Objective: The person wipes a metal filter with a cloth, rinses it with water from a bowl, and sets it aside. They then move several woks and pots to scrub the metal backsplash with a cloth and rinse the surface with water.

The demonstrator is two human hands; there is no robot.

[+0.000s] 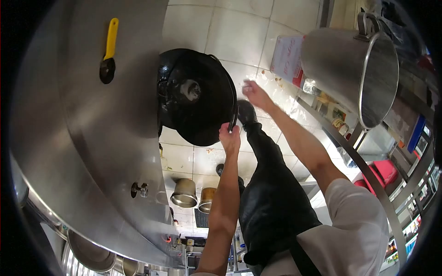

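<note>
A black wok [195,96] hangs tilted above the white tiled floor [239,27], its dark underside toward me. My left hand [229,138] is closed around the wok's loop handle at its lower right rim. My right hand [254,93] is raised just right of the rim, close to the wok. It is blurred, and I cannot tell whether it holds anything. Below the hands I see my black apron [271,202] and a black shoe [245,112].
A big curved steel surface [83,152] fills the left, with a yellow-handled valve [109,50] and a small knob [139,189]. A large steel stockpot [354,69] stands on a steel rack [368,175] at right. Two small metal pots [193,195] sit beyond my left arm.
</note>
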